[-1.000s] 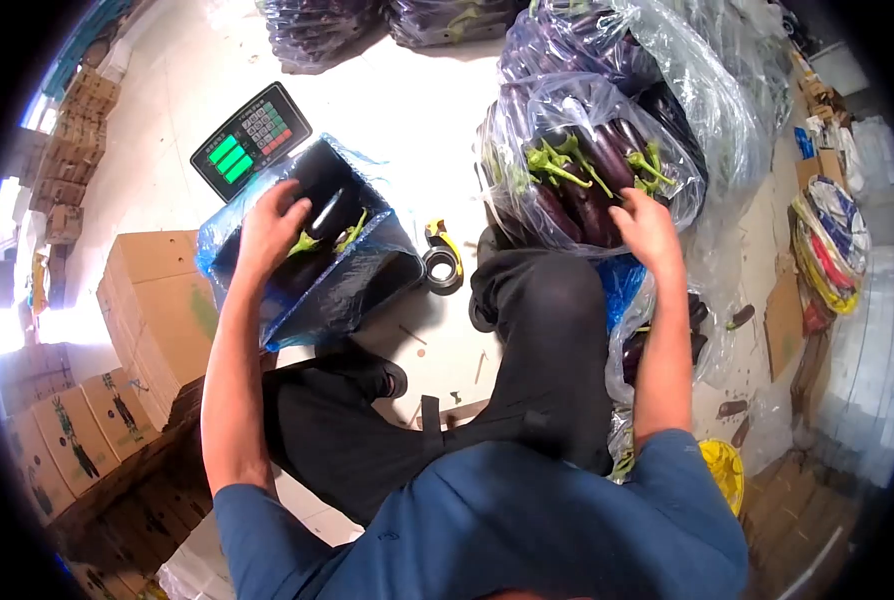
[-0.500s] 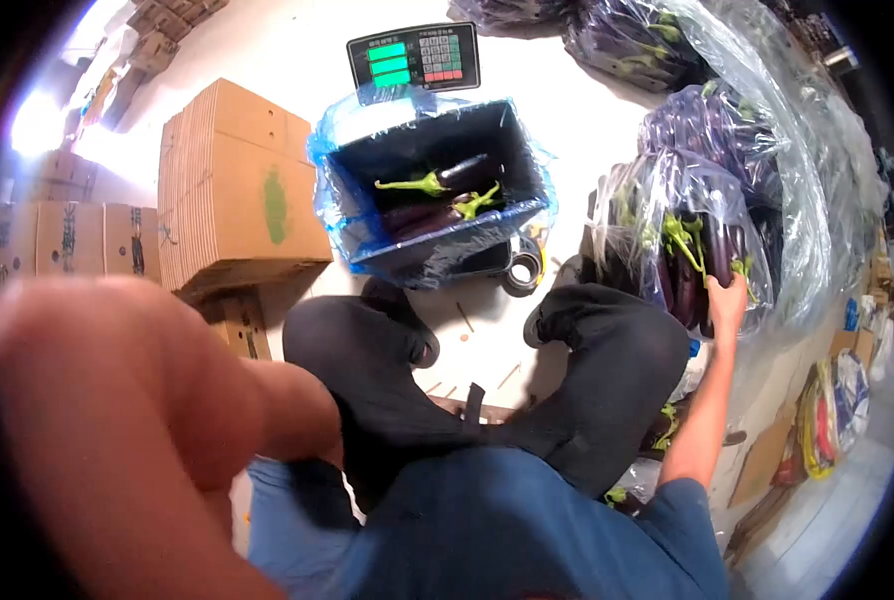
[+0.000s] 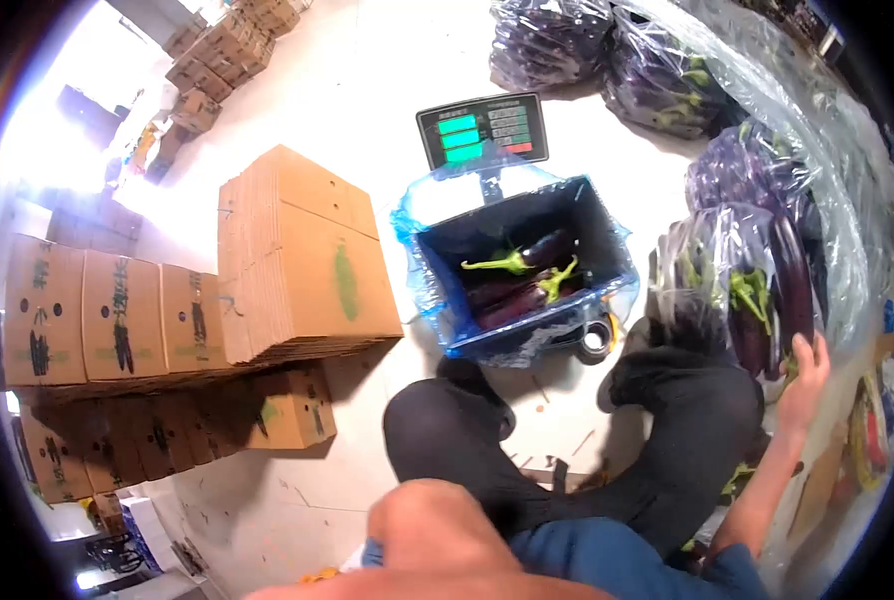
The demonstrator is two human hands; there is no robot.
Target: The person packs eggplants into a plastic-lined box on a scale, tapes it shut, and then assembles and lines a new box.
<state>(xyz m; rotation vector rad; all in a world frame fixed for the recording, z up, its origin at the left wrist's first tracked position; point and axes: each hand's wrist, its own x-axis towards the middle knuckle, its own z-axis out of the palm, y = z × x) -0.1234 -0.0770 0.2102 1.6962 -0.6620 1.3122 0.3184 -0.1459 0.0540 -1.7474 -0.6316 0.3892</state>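
Eggplant (image 3: 793,285) – long and dark – is at the clear bag (image 3: 732,228), its stem end held in the right grip (image 3: 806,380); I cannot see the left grip. More eggplants (image 3: 509,308) lie in the blue-lined box (image 3: 557,206).

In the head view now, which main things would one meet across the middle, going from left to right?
Row of printed cartons → stack of flattened cardboard → blue-lined black crate → clear bag of eggplants.
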